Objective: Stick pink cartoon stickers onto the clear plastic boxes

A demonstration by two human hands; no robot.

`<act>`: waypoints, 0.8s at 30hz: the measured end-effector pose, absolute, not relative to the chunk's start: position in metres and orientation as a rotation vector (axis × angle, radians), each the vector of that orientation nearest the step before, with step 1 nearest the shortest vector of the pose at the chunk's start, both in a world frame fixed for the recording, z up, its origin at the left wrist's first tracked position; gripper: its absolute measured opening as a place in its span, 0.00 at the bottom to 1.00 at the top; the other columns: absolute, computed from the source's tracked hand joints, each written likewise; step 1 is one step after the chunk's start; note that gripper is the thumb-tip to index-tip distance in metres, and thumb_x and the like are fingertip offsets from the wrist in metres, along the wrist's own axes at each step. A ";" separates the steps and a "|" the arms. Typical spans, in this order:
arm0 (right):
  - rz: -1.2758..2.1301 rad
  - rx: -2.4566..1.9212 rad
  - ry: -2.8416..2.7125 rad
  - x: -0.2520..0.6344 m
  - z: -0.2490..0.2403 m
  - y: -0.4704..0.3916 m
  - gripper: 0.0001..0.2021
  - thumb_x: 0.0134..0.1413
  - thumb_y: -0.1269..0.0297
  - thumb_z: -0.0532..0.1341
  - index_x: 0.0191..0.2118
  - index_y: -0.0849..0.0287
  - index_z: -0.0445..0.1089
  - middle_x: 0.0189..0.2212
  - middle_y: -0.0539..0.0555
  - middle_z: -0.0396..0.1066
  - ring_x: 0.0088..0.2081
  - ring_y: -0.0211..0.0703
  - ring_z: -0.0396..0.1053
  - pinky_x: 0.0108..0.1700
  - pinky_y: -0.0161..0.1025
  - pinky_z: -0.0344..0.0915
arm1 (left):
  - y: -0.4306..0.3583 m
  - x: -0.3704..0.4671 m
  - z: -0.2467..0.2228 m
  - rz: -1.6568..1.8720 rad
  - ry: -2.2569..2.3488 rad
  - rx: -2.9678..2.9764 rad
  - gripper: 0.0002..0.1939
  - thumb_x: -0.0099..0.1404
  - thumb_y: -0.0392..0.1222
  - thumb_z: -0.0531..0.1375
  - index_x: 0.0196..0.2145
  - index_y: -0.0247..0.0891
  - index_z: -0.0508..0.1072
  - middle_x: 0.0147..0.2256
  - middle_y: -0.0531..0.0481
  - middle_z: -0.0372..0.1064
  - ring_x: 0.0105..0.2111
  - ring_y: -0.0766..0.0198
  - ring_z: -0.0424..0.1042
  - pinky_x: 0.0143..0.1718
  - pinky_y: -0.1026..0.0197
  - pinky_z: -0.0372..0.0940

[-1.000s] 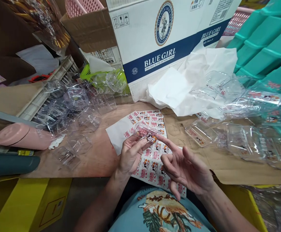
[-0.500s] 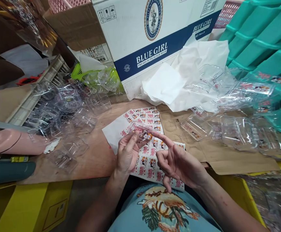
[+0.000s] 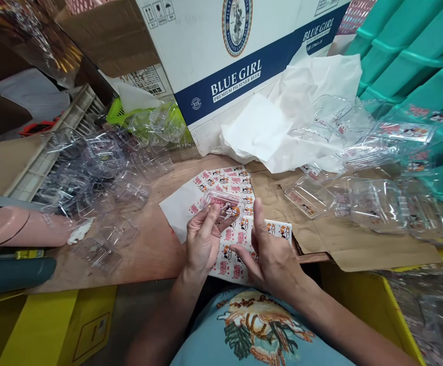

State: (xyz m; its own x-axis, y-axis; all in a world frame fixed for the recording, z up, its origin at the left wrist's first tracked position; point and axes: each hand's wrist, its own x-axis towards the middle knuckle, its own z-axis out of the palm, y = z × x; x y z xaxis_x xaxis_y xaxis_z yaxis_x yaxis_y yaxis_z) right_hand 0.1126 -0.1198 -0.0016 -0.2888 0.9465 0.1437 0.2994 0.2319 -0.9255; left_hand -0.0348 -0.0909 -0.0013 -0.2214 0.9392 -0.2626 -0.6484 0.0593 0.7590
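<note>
My left hand (image 3: 205,235) pinches a small clear plastic case (image 3: 225,203) at its near left side. Pink lettering and an orange-and-black cat sticker show on the case. Just right of it is my right hand (image 3: 269,249), holding nothing, its thumb and index finger apart and its other fingers partly curled. Beneath both hands lie printed sticker sheets (image 3: 227,254) with rows of cats and pink lettering. A blank white sheet (image 3: 176,211) sticks out on their left.
Clear cases pile up at the left (image 3: 103,157), and stickered clear cases (image 3: 377,206) lie at the right. Behind stand a Blue Girl carton (image 3: 202,51), crumpled white paper (image 3: 259,132) and teal bins (image 3: 415,56). A pink bottle (image 3: 27,226) lies at the left.
My right hand has drawn its index finger off the case's right end and turned, with that finger now pointing up. My left hand keeps hold of the case.
</note>
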 end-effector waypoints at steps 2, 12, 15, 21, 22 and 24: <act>0.907 -1.198 -1.898 0.109 -0.005 -0.118 0.31 0.62 0.57 0.61 0.69 0.48 0.56 0.27 0.56 0.67 0.27 0.47 0.59 0.35 0.44 0.65 | -0.092 -0.035 -0.001 1.535 0.969 0.396 0.05 0.54 0.39 0.72 0.29 0.39 0.81 0.36 0.52 0.80 0.41 0.62 0.78 0.49 0.56 0.73; 0.607 -1.141 -1.843 0.177 0.047 -0.059 0.33 0.64 0.54 0.60 0.70 0.44 0.48 0.52 0.59 0.67 0.51 0.53 0.67 0.52 0.52 0.67 | -0.096 -0.029 0.020 1.185 0.864 0.790 0.15 0.59 0.48 0.68 0.45 0.47 0.81 0.46 0.46 0.79 0.47 0.51 0.78 0.53 0.47 0.72; -0.067 -1.431 -1.658 0.246 0.069 -0.010 0.30 0.64 0.52 0.58 0.68 0.51 0.53 0.50 0.63 0.66 0.51 0.56 0.65 0.55 0.56 0.64 | -0.087 -0.045 0.005 1.168 1.169 1.266 0.28 0.58 0.48 0.69 0.57 0.52 0.73 0.58 0.47 0.70 0.58 0.47 0.69 0.63 0.44 0.61; -0.592 -1.865 -1.960 0.341 0.098 0.073 0.32 0.64 0.50 0.58 0.66 0.67 0.58 0.57 0.74 0.60 0.58 0.71 0.57 0.56 0.70 0.55 | -0.057 -0.073 -0.033 0.762 1.510 2.114 0.31 0.57 0.49 0.68 0.58 0.44 0.70 0.55 0.41 0.70 0.58 0.42 0.63 0.59 0.39 0.59; -0.626 -1.848 -2.000 0.335 0.096 0.074 0.33 0.63 0.49 0.58 0.65 0.67 0.58 0.60 0.75 0.57 0.60 0.73 0.54 0.57 0.73 0.52 | -0.054 -0.074 -0.036 0.664 1.522 2.161 0.28 0.57 0.50 0.68 0.54 0.43 0.72 0.49 0.42 0.72 0.55 0.42 0.66 0.56 0.40 0.60; -0.548 -1.718 -2.075 0.304 0.087 0.061 0.32 0.63 0.49 0.59 0.64 0.66 0.59 0.63 0.74 0.54 0.63 0.71 0.51 0.59 0.70 0.51 | -0.047 -0.073 -0.038 0.526 1.527 2.191 0.16 0.58 0.49 0.67 0.43 0.41 0.75 0.40 0.45 0.73 0.47 0.46 0.68 0.52 0.42 0.61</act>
